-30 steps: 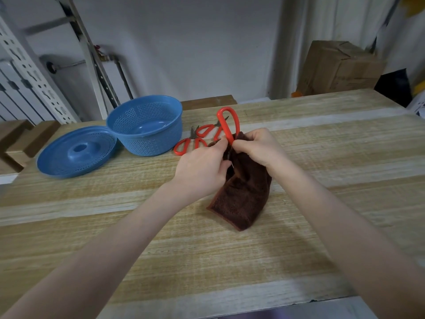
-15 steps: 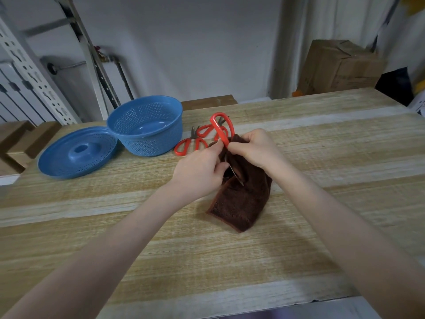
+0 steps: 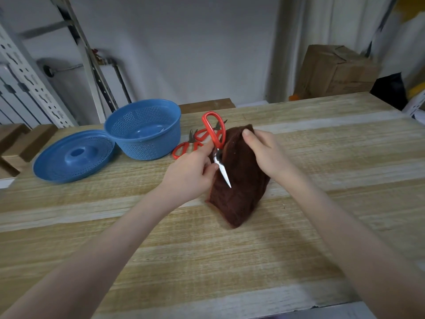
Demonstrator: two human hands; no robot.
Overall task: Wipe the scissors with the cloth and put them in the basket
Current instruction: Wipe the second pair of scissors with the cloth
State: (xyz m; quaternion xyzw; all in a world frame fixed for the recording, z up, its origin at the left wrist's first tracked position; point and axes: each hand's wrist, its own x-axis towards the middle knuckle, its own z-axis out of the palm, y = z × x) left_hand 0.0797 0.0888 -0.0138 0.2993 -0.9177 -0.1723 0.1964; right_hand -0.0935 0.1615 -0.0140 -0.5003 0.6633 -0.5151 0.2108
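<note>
A storeroom or workshop: slotted metal racking (image 3: 25, 72), cardboard box (image 3: 333, 72), wooden worktable (image 3: 230, 261).

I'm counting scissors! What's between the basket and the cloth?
Head view: between basket and cloth, spare scissors lie on the table; the left hand holds another pair.

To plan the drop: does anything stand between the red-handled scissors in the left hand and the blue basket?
Nothing visible blocks it. The blue perforated plastic basket stands open, its round lid beside it. Other red-handled scissors lie flat on the table between, lower than the pair the left hand holds.
</note>
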